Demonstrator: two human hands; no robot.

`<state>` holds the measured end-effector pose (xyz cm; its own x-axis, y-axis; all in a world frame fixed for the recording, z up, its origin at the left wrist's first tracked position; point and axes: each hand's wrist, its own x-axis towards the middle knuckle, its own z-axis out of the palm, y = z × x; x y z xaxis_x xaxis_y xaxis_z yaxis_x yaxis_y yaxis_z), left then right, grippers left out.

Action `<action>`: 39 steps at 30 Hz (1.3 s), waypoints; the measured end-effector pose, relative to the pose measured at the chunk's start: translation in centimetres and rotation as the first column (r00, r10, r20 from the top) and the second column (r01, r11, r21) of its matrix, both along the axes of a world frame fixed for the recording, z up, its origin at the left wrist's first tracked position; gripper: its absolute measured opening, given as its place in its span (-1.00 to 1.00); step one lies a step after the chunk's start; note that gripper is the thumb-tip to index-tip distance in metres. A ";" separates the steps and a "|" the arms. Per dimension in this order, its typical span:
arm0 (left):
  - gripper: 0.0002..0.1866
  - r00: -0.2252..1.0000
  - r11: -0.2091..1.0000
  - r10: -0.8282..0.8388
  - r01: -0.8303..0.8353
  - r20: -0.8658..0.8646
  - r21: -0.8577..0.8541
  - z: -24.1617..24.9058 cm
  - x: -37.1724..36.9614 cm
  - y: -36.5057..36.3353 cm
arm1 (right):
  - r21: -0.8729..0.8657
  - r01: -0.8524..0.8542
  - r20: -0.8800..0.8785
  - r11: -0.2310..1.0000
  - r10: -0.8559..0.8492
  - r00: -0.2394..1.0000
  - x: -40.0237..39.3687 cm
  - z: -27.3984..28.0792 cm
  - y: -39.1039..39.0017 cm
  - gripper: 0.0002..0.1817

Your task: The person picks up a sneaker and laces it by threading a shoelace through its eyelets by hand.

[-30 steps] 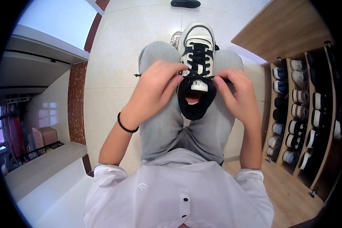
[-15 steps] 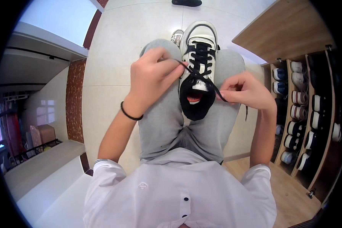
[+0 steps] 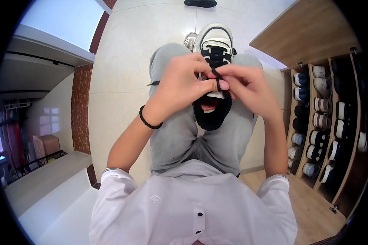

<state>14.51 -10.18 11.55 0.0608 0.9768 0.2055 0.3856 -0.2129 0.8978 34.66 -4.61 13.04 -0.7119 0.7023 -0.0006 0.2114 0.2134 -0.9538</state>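
Both hands meet over the shoe [image 3: 215, 41] resting on the person's lap: left hand [image 3: 183, 83] and right hand [image 3: 245, 87] closed, each pinching the black lace [image 3: 217, 80] between fingertips

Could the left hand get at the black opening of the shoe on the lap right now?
Probably yes. The left hand sits just above the shoe, pinching the black lace together with the right hand. The shoe's black opening lies bare right below both hands, with nothing covering it, though the hand would have to let go of the lace.
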 end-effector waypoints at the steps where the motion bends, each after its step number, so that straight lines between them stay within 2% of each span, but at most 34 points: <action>1: -0.79 1.000 1.000 0.012 -0.012 0.011 -0.022 -0.1 -0.1 0.0 | 0.146 -0.028 0.055 0.989 0.020 0.998 -0.2 0.6 -0.3 -0.79; 5: -0.82 0.996 0.995 0.090 -0.089 -0.025 0.034 0.7 -0.1 -0.7 | 0.178 -0.052 0.176 0.983 0.020 0.984 0.0 2.3 -1.0 -0.77; 7: -0.80 0.980 0.994 0.096 -0.087 -0.174 0.060 1.5 -0.6 -1.0 | 0.200 -0.042 0.237 0.979 -0.006 0.972 0.2 2.3 -1.3 -0.80; 8: -0.80 0.980 0.995 0.094 -0.085 -0.174 0.059 1.6 -0.9 -1.1 | 0.199 -0.041 0.237 0.979 -0.008 0.971 0.2 1.9 -1.4 -0.80; 10: -0.83 0.963 0.998 0.046 -0.036 -0.266 0.043 1.8 -1.7 -1.4 | 0.297 0.111 -0.002 0.949 -0.116 0.993 -0.1 0.3 -1.6 -0.85; 11: -0.83 0.963 0.999 0.045 -0.035 -0.267 0.042 1.8 -2.1 -1.4 | 0.295 0.112 -0.003 0.949 -0.117 0.993 -0.2 -0.2 -1.6 -0.85; 13: -0.86 0.921 0.997 0.056 -0.034 -0.386 0.064 1.7 -2.7 -1.5 | 0.200 0.172 -0.150 0.965 -0.143 0.978 -0.3 -1.0 -1.1 -0.82; 14: -0.86 0.920 0.997 0.056 -0.033 -0.387 0.064 1.6 -2.9 -1.5 | 0.200 0.172 -0.151 0.964 -0.143 0.978 -0.1 -1.5 -0.9 -0.82; 16: -0.88 0.909 0.996 0.042 -0.003 -0.414 0.095 1.0 -3.2 -1.7 | -0.139 0.011 -0.196 0.990 -0.039 0.980 0.6 -2.2 -0.4 -0.79; 17: -0.88 0.909 0.996 0.042 -0.003 -0.414 0.094 0.9 -3.2 -1.7 | -0.140 0.012 -0.196 0.990 -0.039 0.980 0.7 -2.0 -0.1 -0.79; 19: -0.88 0.896 0.970 0.061 0.049 -0.440 0.237 0.7 -3.1 -1.8 | 0.149 -0.042 0.164 0.988 0.017 0.986 1.0 -1.2 0.1 -0.79; 20: -0.88 0.896 0.971 0.062 0.048 -0.439 0.235 0.8 -3.2 -2.0 | 0.147 -0.043 0.164 0.988 0.018 0.986 1.1 -1.1 0.1 -0.79; 22: -0.90 0.968 0.995 -0.080 0.090 -0.237 0.032 1.2 -3.5 -2.2 | 0.077 0.025 -0.181 0.997 -0.010 0.983 1.2 -1.0 0.3 -0.76; 23: -0.90 0.969 0.995 -0.079 0.089 -0.236 0.033 0.7 -3.4 -2.2 | 0.078 0.024 -0.179 0.997 -0.010 0.984 1.3 -0.8 0.3 -0.76; 24: -0.90 0.994 0.994 -0.108 0.108 0.025 0.007 -0.3 -3.2 -2.2 | -0.084 0.001 -0.244 0.996 -0.021 0.970 1.4 -0.8 0.3 -0.75; 25: -0.89 0.951 0.991 -0.122 0.132 0.285 -0.015 -0.3 -2.7 -2.1 | -0.243 -0.033 -0.305 0.970 -0.044 0.951 1.6 -0.7 0.2 -0.74; 26: -0.89 0.950 0.991 -0.121 0.131 0.287 -0.016 0.1 -2.6 -2.2 | -0.244 -0.033 -0.302 0.969 -0.044 0.952 1.7 -0.5 0.1 -0.74; 28: -0.85 0.777 0.877 0.030 0.281 0.629 -0.389 1.4 -2.3 -2.5 | -0.502 -0.040 -0.225 0.864 -0.085 0.971 2.0 -0.1 -0.1 -0.78; 29: -0.85 0.776 0.877 0.030 0.281 0.630 -0.389 1.4 -2.0 -2.4 | -0.502 -0.040 -0.224 0.864 -0.086 0.971 2.2 -0.2 0.1 -0.78; 31: -0.76 0.792 0.930 -0.120 0.301 0.599 -0.213 1.3 -1.5 -2.1 | -0.479 -0.068 -0.156 0.875 -0.009 0.988 2.7 -0.2 0.5 -0.84; 32: -0.76 0.792 0.930 -0.119 0.300 0.598 -0.212 0.9 -1.7 -2.1 | -0.478 -0.069 -0.157 0.875 -0.008 0.988 3.0 -0.4 0.6 -0.84; 34: -0.72 0.938 0.946 -0.193 0.256 0.289 -0.198 0.0 -2.1 -2.2 | -0.215 -0.147 -0.061 0.966 0.136 0.989 3.5 -1.1 0.8 -0.88; 35: -0.72 0.977 0.966 -0.174 0.193 0.122 -0.169 0.3 -2.3 -2.2 | -0.215 -0.146 -0.061 0.966 0.135 0.989 3.4 -1.4 0.7 -0.88; 36: -0.72 0.977 0.966 -0.174 0.194 0.122 -0.170 0.3 -2.2 -2.1 | -0.201 -0.119 -0.168 0.972 0.085 0.982 3.3 -1.7 0.6 -0.90; 37: -0.72 0.962 0.969 -0.147 0.187 0.231 -0.163 0.2 -2.2 -2.0 | -0.188 -0.091 -0.273 0.978 0.036 0.961 3.2 -1.9 0.5 -0.91; 38: -0.73 0.934 0.971 -0.119 0.179 0.336 -0.156 0.2 -2.1 -1.9 | -0.188 -0.091 -0.275 0.978 0.036 0.961 3.3 -1.7 0.5 -0.91; 39: -0.73 0.935 0.971 -0.118 0.179 0.335 -0.157 0.3 -2.0 -1.9 | -0.226 -0.098 -0.289 0.969 0.029 0.957 3.6 -1.3 0.6 -0.90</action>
<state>12.47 -12.05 11.85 0.1685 0.9840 0.0580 0.0472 -0.0668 0.9966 38.25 -3.97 11.75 -0.7501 0.6596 0.0469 -0.0799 -0.0200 -0.9966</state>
